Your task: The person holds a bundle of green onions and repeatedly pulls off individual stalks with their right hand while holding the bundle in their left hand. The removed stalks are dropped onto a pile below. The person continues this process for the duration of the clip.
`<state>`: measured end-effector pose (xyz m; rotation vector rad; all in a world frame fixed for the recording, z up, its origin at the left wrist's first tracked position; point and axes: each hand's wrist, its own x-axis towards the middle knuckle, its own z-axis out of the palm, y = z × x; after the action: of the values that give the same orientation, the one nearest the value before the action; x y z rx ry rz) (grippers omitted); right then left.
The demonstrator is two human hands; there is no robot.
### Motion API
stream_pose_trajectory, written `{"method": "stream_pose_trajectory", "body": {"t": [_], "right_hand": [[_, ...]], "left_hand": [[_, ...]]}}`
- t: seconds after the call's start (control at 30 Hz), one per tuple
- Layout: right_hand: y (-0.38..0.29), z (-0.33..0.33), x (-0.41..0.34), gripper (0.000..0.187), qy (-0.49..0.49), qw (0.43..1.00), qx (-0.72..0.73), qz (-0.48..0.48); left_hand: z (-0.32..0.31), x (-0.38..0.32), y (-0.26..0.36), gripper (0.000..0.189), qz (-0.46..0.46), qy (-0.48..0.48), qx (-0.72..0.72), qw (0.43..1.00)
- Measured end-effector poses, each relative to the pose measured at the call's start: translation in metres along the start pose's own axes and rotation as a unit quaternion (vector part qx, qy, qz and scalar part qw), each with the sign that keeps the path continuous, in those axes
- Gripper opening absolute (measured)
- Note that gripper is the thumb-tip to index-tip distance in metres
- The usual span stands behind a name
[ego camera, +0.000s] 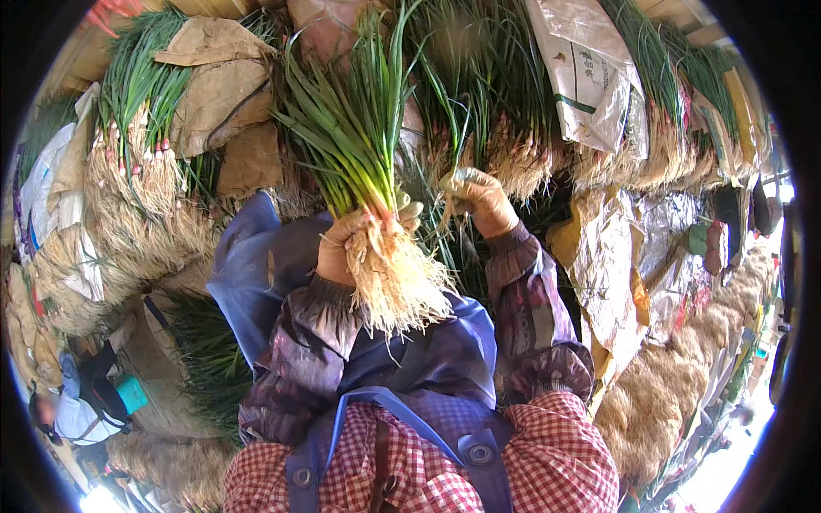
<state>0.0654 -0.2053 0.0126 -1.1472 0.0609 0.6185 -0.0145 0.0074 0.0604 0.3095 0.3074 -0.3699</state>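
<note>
My left hand [343, 247] is closed around a thick bunch of green onions [375, 186], its long leaves pointing away from me and its pale roots hanging over my lap. Just right of the bunch, my right hand [478, 199] pinches a single thin green onion [457, 138] between gloved-looking fingertips, its small roots dangling below. The two hands are apart. A blue apron [410, 410] covers my chest and lap. Most of my left palm is hidden behind the stems.
Piled green onions [144, 141] with roots lie at the left, more [507, 134] ahead. Brown sacking [224, 90] and a white woven sack [587, 77] cover parts of the heaps. Crumpled sheeting [606, 269] and a long row of roots [660, 397] are at the right. A person [83, 410] is at the far left.
</note>
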Motion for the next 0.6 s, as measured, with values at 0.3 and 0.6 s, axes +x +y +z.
{"method": "stream_pose_trajectory", "body": {"t": [0.3, 0.6], "right_hand": [[0.009, 0.056, -0.008, 0.027, 0.015, 0.994, -0.098, -0.053], [0.03, 0.059, 0.015, 0.022, 0.152, 0.951, -0.245, -0.111]], "left_hand": [[-0.028, 0.008, -0.001, 0.038, -0.004, 0.048, 0.086, 0.995], [-0.034, 0.012, 0.003, 0.027, -0.038, -0.052, 0.058, 0.996]]}}
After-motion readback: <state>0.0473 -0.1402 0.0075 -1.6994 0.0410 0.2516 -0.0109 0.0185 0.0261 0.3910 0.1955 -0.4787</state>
